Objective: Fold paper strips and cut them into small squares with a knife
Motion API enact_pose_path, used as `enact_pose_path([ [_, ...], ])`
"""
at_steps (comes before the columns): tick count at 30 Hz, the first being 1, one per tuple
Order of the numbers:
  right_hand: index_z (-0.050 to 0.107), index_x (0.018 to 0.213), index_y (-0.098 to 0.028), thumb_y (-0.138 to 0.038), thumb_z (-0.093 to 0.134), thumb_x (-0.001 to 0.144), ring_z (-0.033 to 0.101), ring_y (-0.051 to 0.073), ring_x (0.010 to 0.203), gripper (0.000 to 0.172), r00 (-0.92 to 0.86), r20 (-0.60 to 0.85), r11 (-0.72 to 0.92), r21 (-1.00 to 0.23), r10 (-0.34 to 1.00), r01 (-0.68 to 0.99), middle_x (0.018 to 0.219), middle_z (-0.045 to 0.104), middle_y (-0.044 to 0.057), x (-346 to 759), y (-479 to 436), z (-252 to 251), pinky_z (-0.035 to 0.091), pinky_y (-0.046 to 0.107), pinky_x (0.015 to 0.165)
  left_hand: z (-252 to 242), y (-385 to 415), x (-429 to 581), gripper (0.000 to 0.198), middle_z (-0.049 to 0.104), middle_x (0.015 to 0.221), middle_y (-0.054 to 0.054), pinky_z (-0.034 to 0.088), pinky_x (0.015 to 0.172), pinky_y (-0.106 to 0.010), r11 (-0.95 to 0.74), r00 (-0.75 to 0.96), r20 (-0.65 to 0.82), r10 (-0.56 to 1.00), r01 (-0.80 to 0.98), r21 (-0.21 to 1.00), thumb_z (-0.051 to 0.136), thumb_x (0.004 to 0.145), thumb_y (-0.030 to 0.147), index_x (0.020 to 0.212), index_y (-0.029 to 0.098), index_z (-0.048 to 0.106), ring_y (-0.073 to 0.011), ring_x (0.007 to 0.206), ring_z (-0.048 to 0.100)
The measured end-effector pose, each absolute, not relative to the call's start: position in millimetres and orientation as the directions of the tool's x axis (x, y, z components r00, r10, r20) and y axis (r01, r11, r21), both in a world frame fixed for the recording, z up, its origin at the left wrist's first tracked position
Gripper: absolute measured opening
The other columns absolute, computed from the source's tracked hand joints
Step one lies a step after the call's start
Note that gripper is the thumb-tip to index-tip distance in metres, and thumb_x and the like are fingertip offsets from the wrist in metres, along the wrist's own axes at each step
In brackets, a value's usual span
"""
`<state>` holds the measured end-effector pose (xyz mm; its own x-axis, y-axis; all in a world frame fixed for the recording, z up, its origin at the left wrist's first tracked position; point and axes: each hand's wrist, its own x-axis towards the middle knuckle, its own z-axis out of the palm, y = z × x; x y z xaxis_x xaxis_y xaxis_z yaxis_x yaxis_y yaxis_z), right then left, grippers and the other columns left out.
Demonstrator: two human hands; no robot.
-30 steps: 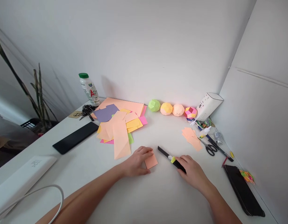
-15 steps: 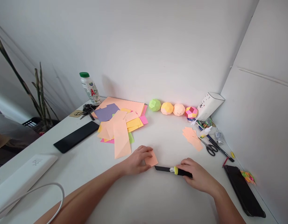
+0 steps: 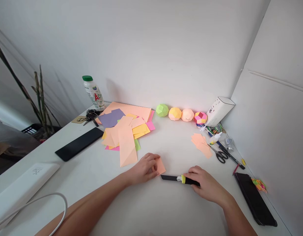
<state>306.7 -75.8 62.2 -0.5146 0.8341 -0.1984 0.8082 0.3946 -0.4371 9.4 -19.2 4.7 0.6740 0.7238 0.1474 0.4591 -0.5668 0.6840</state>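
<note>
One paper square (image 3: 161, 166); partly under left grip (image 3: 142, 169)

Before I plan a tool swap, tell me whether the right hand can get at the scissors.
Probably not yet: the right hand holds a utility knife. Otherwise, the way to the scissors looks free.

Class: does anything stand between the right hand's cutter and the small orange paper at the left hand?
Nothing visible does. The blade tip of the cutter lies right by the near edge of the small orange paper; whether they touch is unclear. The left hand has its thumb close beside the tip.
</note>
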Motion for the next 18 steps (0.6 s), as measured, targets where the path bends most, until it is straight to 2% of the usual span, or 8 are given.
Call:
enact_pose_path([
  [3, 0.061, 0.119, -0.029, 0.002, 0.047, 0.071, 0.053, 0.020, 0.097, 0.059, -0.518, -0.191, 0.402, -0.433, 0.834, 0.807, 0.102, 0.060, 0.005, 307.2, -76.1, 60.9, 0.046, 0.032, 0.081, 5.2, -19.6, 8.7, 0.028, 0.047, 0.133, -0.012, 0.042, 0.096, -0.047, -0.574, 0.692, 0.135, 0.709, 0.454, 0.682, 0.070, 0.072, 0.033, 0.088, 0.021, 0.051, -0.0304, 0.120, 0.041],
  [6, 0.061, 0.119, -0.029, 0.001, 0.048, 0.072, 0.053, 0.020, 0.097, 0.057, -0.519, -0.191, 0.406, -0.426, 0.833, 0.808, 0.102, 0.059, 0.005, 307.3, -76.4, 59.8, 0.046, 0.033, 0.082, 4.0, -19.5, 8.3, 0.033, 0.045, 0.134, -0.012, 0.042, 0.095, -0.048, -0.582, 0.696, 0.130, 0.706, 0.465, 0.667, 0.073, 0.068, 0.029, 0.090, 0.021, 0.050, -0.0306, 0.120, 0.041],
  [11, 0.061, 0.119, -0.029, 0.000, 0.048, 0.072, 0.053, 0.020, 0.097, 0.057, -0.524, -0.169, 0.420, -0.420, 0.834, 0.804, 0.103, 0.059, 0.005, 306.1, -76.6, 59.8, 0.046, 0.033, 0.083, 3.1, -20.0, 8.9, 0.025, 0.047, 0.132, -0.010, 0.044, 0.094, -0.046, -0.597, 0.691, 0.148, 0.708, 0.473, 0.648, 0.068, 0.071, 0.025, 0.088, 0.021, 0.051, -0.0287, 0.118, 0.043],
  [18, 0.060, 0.120, -0.028, -0.001, 0.048, 0.073, 0.054, 0.020, 0.099, 0.057, -0.511, -0.175, 0.406, -0.420, 0.841, 0.812, 0.104, 0.060, 0.005, 305.0, -76.8, 60.2, 0.046, 0.033, 0.084, 5.8, -21.4, 10.7, 0.007, 0.049, 0.132, -0.007, 0.046, 0.093, -0.043, -0.606, 0.684, 0.161, 0.712, 0.481, 0.634, 0.058, 0.080, 0.026, 0.076, 0.021, 0.054, -0.0270, 0.117, 0.044],
])
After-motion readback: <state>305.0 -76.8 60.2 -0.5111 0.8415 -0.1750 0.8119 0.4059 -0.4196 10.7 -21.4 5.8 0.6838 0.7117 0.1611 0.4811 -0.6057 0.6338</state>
